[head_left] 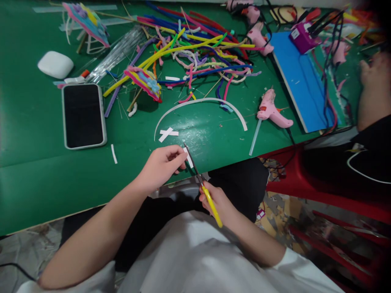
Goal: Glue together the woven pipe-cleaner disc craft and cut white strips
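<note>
Near the table's front edge, my left hand (169, 163) pinches a short white strip (188, 158) between thumb and fingers. Yellow-handled scissors (211, 206) are in my right hand (217, 200), their blades pointing up and away from me, right beside the strip. Whether the blades are touching the strip I cannot tell. Just beyond my left hand, two short white pieces (166, 133) lie crossed on the green table. A long, thin white strip (200, 100) arches behind them. Another small white piece (114, 154) lies to the left.
A phone (83, 116) and a white case (55, 64) are at the left. Colourful pipe cleaners (189, 53) heap across the back. To the right are a pink glue gun (270, 110) with its cord, a blue board (297, 77) and another person's arm (376, 91).
</note>
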A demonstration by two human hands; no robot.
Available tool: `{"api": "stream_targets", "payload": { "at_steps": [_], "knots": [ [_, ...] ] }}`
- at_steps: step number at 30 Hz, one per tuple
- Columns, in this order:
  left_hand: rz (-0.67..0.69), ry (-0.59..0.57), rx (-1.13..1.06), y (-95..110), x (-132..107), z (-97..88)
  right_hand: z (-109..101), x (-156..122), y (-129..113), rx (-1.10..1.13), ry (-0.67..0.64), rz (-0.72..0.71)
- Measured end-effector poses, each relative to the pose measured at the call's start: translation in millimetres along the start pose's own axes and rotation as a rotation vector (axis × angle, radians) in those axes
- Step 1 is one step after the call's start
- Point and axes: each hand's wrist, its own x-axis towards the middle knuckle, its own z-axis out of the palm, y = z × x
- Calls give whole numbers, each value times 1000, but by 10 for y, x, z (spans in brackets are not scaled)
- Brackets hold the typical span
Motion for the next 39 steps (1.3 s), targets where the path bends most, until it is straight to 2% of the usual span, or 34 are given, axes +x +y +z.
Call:
{"api": "stream_targets", "payload": {
  "at_steps": [7,16,18,22,24,27,31,35,39],
  "knots": [
    [5,42,2,17,-7,-49,-29,-34,-91,-46,-16,-60],
    [42,202,-31,26,3,-115,-94,-26,-48,168,-208,-156],
    [59,224,-41,31,-2,-124,-92,-21,-51,188,-195,-117],
    [95,251,-65,71,-28,-136,-81,-36,-91,244,-82,183],
    [109,263,-76,97,-47,-137,-91,-54,-82,234,-30,245],
    [114,271,-78,119,-67,-133,-125,-79,-18,156,3,176],
    [112,271,-64,114,-74,-125,-155,-98,51,64,-28,118],
    [106,260,-47,100,-73,-119,-152,-121,27,-15,-76,35],
    [108,240,-43,79,-67,-106,-136,-124,6,-21,-71,16]
  ]
}}
